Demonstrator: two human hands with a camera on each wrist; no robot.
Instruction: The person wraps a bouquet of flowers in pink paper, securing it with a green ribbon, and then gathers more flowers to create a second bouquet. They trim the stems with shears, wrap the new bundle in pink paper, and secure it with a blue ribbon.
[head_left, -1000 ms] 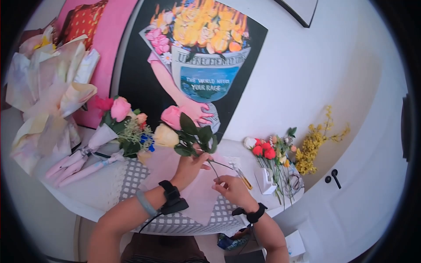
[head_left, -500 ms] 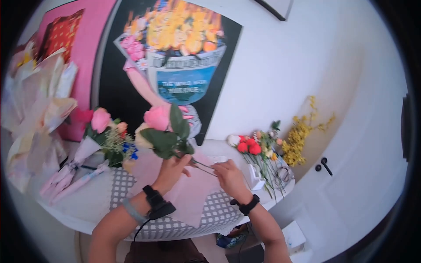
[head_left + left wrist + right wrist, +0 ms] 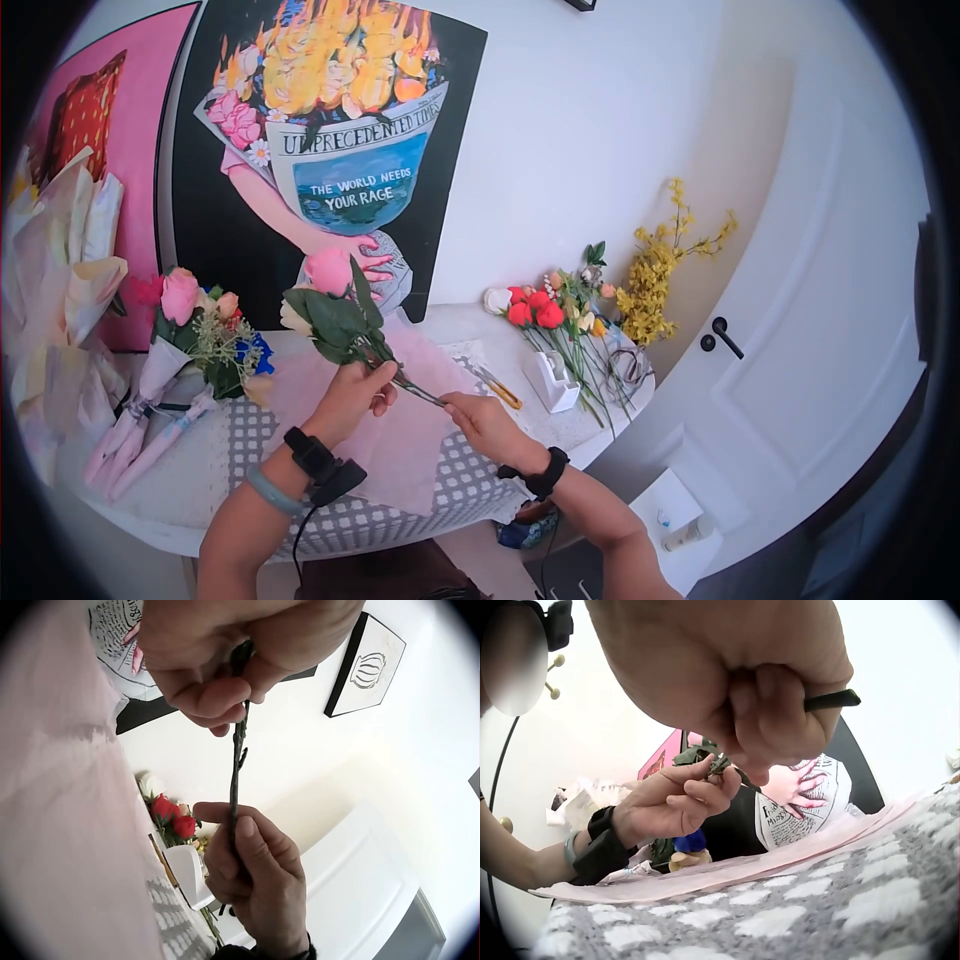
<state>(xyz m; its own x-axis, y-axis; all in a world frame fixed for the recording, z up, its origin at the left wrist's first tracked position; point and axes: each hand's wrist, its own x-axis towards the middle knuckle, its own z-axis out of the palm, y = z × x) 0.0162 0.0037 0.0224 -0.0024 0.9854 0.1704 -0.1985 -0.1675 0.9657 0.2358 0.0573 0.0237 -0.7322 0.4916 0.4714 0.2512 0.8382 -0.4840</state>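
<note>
A pink rose [image 3: 328, 270] and a cream rose [image 3: 294, 315], with broad green leaves [image 3: 340, 322], are held together above the table. My left hand [image 3: 350, 400] grips their stems just under the leaves. Lower down, my right hand [image 3: 487, 430] pinches the stems [image 3: 236, 776] between thumb and curled fingers. A dark cut stem end [image 3: 836, 700] pokes out of the right fist in the right wrist view. Below both hands lies a sheet of pink wrapping paper [image 3: 400, 455] on a grey and white checked cloth [image 3: 480, 487].
Right of the hands are a yellow craft knife [image 3: 500, 390], a white tape dispenser [image 3: 552, 382], several loose red flowers [image 3: 535, 310] and yellow sprays [image 3: 650, 290]. A wrapped bouquet [image 3: 205, 330] lies at left, by tall wrapping paper [image 3: 75, 290]. Paintings lean on the wall behind.
The head view has swung rightward. The roses have tilted further to the left, and the right hand has moved from near the stems to pinching them toward their lower end.
</note>
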